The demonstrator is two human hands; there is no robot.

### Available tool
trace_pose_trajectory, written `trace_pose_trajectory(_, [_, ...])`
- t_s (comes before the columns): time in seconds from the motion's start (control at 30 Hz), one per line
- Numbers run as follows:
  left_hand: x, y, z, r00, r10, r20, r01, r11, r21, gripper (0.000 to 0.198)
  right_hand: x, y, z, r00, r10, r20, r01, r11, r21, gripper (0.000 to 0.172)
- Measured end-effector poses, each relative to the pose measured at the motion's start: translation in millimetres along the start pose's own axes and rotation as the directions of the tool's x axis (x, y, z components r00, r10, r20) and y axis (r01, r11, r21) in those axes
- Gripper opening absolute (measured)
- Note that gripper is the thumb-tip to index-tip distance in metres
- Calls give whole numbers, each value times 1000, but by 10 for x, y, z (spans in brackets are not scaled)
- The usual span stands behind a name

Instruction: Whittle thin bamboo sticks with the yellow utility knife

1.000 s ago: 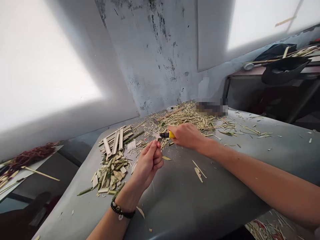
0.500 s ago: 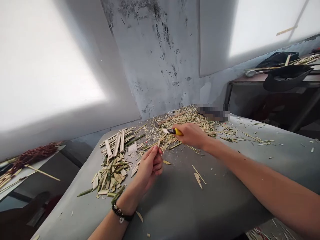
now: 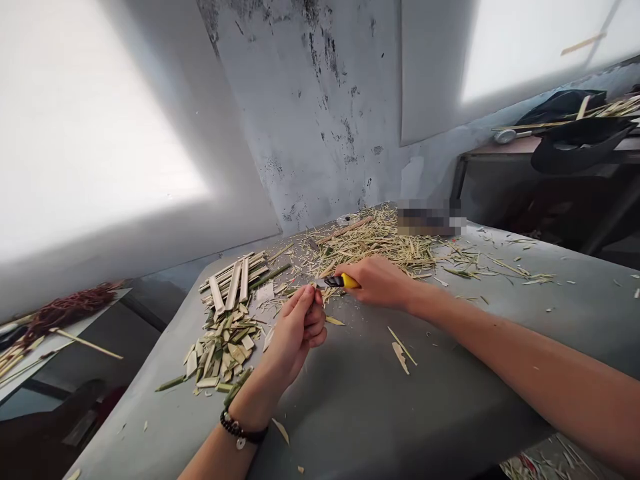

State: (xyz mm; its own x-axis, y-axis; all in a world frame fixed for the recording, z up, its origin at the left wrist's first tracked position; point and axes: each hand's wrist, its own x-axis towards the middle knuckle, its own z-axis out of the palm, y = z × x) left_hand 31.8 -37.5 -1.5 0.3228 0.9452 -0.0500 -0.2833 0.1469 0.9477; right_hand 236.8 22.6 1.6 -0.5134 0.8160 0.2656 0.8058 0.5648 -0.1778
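My right hand [image 3: 375, 283] is wrapped round a yellow and black utility knife [image 3: 345, 281], its blade pointing left. The blade tip is at the fingertips of my left hand [image 3: 303, 320]. Those fingers pinch a small bamboo strip, mostly hidden by the hand and blade. Left of my left hand lies a heap of short bamboo pieces [image 3: 223, 353]. Above that heap, flat bamboo slats [image 3: 233, 285] are stacked. Beyond both hands spreads a large pile of thin bamboo shavings [image 3: 385, 237].
The grey table [image 3: 350, 413] carries loose chips and a thin sliver [image 3: 400, 357] at front right. A pixelated dark object [image 3: 427, 220] lies at the back. Side tables hold reddish-brown strands [image 3: 70, 310] on the left and a black cap [image 3: 580, 143] on the right.
My right hand has moved down and slightly left, bringing the knife blade from above my left fingertips onto them. My left hand has hardly moved. The view has shifted slightly.
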Motion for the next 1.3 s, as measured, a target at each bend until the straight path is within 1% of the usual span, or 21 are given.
trace_pose_trajectory(0.07, [-9,-4,14,1000,-8,10,8,1000,6,35,1,-5,2,1000,24,6,-24,999,-38,22])
trace_pose_trajectory(0.23, [10,-5,7,1000,-30,-1,30,999,16,37,9,-58,10,990,140,-21,-142,977,-159,24])
trace_pose_trajectory(0.33, [26,3,-26,1000,-30,1,30,999,19,34,46,-89,36,986,167,-27,-170,972,-160,26])
trace_pose_trajectory(0.4, [0,-8,-14,1000,-22,18,21,999,35,33,86,-32,40,974,218,-54,-224,966,-127,27])
trace_pose_trajectory(0.43, [-28,-22,11,999,-26,47,23,998,55,33,104,35,30,962,263,-71,-269,957,-109,28])
trace_pose_trajectory(0.5, [-104,-63,98,983,-81,166,61,991,122,36,120,241,-23,920,376,-112,-386,918,-89,32])
trace_pose_trajectory(0.57, [-172,-108,197,933,-180,311,122,973,197,38,102,484,-103,860,480,-174,-500,861,-94,37])
trace_pose_trajectory(0.6, [-189,-127,233,920,-195,339,125,968,218,39,84,591,-141,827,518,-217,-546,832,-95,39])
trace_pose_trajectory(0.63, [-189,-139,252,925,-181,333,108,968,227,40,65,673,-170,796,544,-265,-582,808,-88,40])
trace_pose_trajectory(0.67, [-173,-146,251,938,-157,308,84,968,238,40,50,725,-186,783,546,-298,-590,803,-79,39])
trace_pose_trajectory(0.7, [-144,-147,230,956,-119,267,50,967,249,40,41,744,-186,788,528,-316,-574,816,-68,37])
trace_pose_trajectory(0.73, [-106,-142,192,972,-80,222,19,964,266,41,40,731,-172,811,490,-319,-532,845,-57,35])
trace_pose_trajectory(0.77, [-64,-132,142,983,-49,179,-5,958,288,42,44,692,-144,849,431,-304,-465,884,-44,33])
trace_pose_trajectory(0.83, [10,-106,38,995,8,101,-41,946,323,43,60,565,-65,926,279,-255,-291,957,-10,30])
trace_pose_trajectory(0.87, [35,-92,-5,997,37,64,-56,942,330,43,67,491,-22,950,205,-235,-208,978,11,29])
trace_pose_trajectory(0.97, [59,-67,-58,995,104,-7,-96,941,324,41,70,300,90,986,39,-164,-27,997,73,26])
trace_pose_trajectory(1.03, [43,-75,-46,993,114,-5,-107,942,317,40,61,222,133,993,-33,-112,46,993,111,28])
trace_pose_trajectory(1.1, [20,-95,-24,994,106,17,-106,945,309,39,47,179,144,994,-84,-76,93,988,126,30])
trace_pose_trajectory(1.17, [3,-111,-6,996,80,47,-90,953,288,40,31,148,126,995,-85,-53,89,992,90,28])
trace_pose_trajectory(1.23, [-3,-107,10,996,49,77,-68,963,260,40,16,109,93,998,-38,-55,39,999,5,27])
trace_pose_trajectory(1.3, [-9,-88,30,995,36,91,-56,973,224,38,13,61,59,995,20,-97,-28,996,-86,28])
